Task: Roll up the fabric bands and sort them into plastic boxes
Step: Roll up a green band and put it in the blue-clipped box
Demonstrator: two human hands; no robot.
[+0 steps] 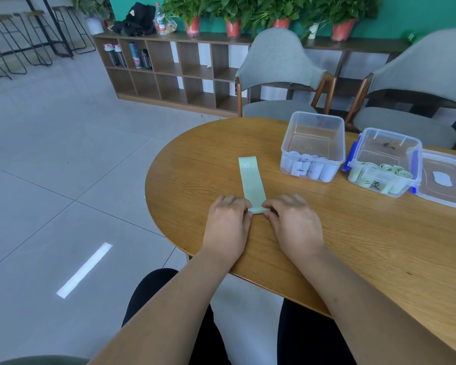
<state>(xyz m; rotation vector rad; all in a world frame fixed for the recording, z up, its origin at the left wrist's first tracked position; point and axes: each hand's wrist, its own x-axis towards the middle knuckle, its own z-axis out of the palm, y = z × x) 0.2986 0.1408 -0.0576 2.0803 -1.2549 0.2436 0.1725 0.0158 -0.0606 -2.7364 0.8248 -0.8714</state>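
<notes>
Left hand (pixel 225 223) and right hand (pixel 295 223) are pinching the green band (pixel 251 181), beginning its roll; beyond it, two boxes (pixel 286 147) are already holding rolls.

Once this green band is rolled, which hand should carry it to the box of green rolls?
Likely the right hand: both hands pinch the green band, but the box of green rolls stands on its side.
</notes>
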